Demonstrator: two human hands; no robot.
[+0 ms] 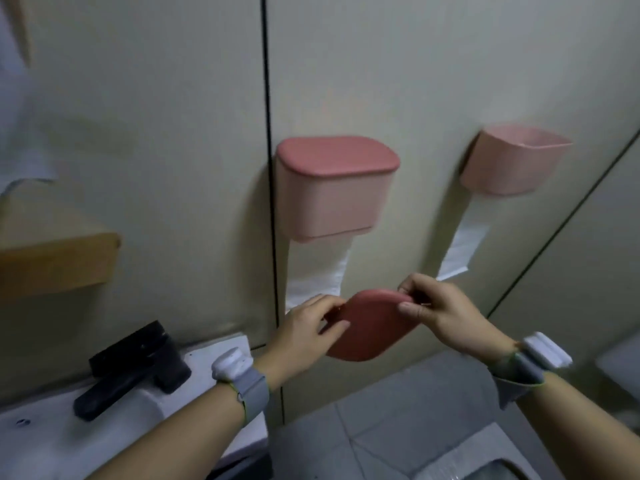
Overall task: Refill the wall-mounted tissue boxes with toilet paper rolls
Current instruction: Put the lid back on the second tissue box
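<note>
Two pink tissue boxes hang on the beige wall. The left box [332, 199] has its darker pink lid on, and a strip of paper [317, 271] hangs from its bottom. The right box [512, 164] has no lid and is open at the top; a paper strip [462, 247] hangs beneath it. Below both boxes I hold a loose dark pink lid [367, 327] tilted, with my left hand [308, 327] gripping its left edge and my right hand [440, 310] gripping its right edge. No roll is visible inside the open box from here.
A white sink [114, 420] with a black faucet [135, 368] sits at lower left. A wooden shelf [55, 261] juts from the wall on the left. Grey floor tiles and a squat toilet [485, 459] lie at lower right. A partition seam runs beside the right box.
</note>
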